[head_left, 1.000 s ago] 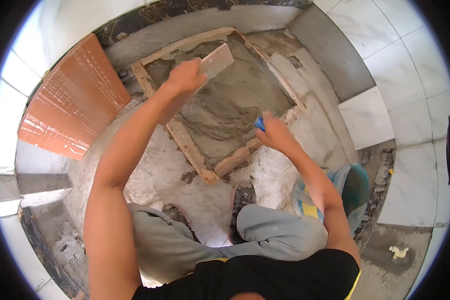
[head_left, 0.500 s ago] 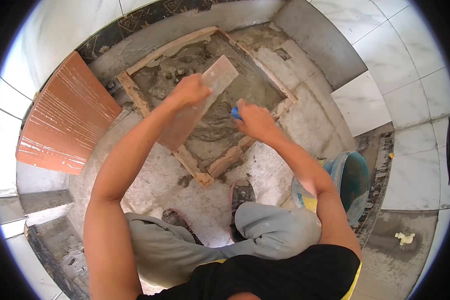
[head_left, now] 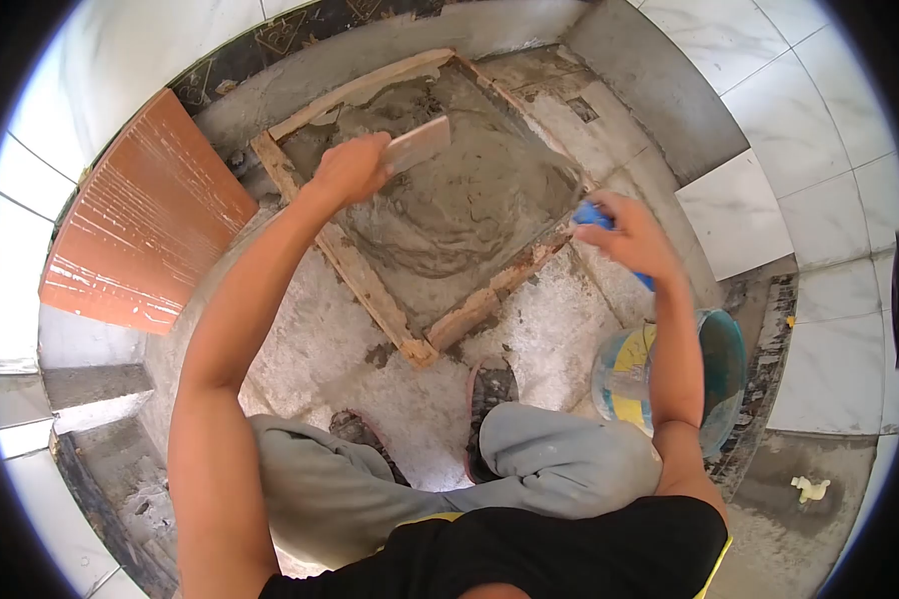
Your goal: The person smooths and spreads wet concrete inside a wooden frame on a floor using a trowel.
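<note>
My left hand point(head_left: 353, 168) grips a flat rectangular piece of tile point(head_left: 422, 143), tilted almost edge-on above the wet mortar point(head_left: 479, 190). Its far end points right. At the right corner of the wooden frame point(head_left: 370, 280), my right hand point(head_left: 624, 240) is closed around the blue handle point(head_left: 591, 214) of a trowel. The trowel's blade is thin and blurred, hard to make out against the mortar. Grey mortar fills much of the frame, swirled and wet in the middle.
A ribbed orange tile point(head_left: 150, 220) leans on the left wall. Beside my right knee stands a bucket point(head_left: 724, 369), tipped towards the right. One white tile point(head_left: 737, 215) rests against the right wall; a pale tap fitting point(head_left: 810, 489) sticks out lower down.
My right hand has moved right with the trowel, from the mortar to the frame's right corner. My left hand has shifted slightly left and up, turning the tile piece from broadside to nearly edge-on.
</note>
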Demonstrator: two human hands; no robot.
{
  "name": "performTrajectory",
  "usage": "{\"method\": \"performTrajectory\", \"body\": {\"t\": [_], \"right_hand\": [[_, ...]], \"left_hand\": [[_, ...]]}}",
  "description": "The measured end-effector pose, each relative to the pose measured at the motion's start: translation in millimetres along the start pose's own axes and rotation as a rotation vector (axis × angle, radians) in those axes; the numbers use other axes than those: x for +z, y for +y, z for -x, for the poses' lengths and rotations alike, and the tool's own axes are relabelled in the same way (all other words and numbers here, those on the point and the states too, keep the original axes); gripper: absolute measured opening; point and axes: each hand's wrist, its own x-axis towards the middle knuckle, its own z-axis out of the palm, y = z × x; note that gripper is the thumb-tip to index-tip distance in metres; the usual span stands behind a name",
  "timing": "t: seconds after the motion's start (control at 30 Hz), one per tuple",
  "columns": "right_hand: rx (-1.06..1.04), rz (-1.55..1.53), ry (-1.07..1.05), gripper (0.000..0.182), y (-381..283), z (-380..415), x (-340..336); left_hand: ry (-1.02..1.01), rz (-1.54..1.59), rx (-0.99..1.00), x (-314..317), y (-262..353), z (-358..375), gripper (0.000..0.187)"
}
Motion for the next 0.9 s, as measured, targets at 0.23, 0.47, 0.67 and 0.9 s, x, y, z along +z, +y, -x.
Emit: {"method": "performTrajectory", "body": {"t": [0.23, 0.47, 0.67, 0.9], "right_hand": [[0.361, -0.460, -0.240, 0.028, 20.6, 11.4, 16.3], [0.238, -0.451, -0.372, 0.035, -1.6, 6.1, 70.6], [-0.059, -0.064, -0.059, 0.042, 42.9, -56.5, 154.7], [0.399, -0.846, -0.103, 0.044, -25.1, -30.5, 108.3]], "left_hand": [[0.190, -0.103, 0.461, -5.0, -19.4, 19.9, 0.034], [0.373, -0.103, 0.510, 4.6, -13.5, 21.4, 0.038], [0.327, -0.007, 0.724, 8.7, 4.7, 23.5, 0.038], [0.509, 0.344, 0.288, -9.0, 15.6, 5.6, 0.023]]}}
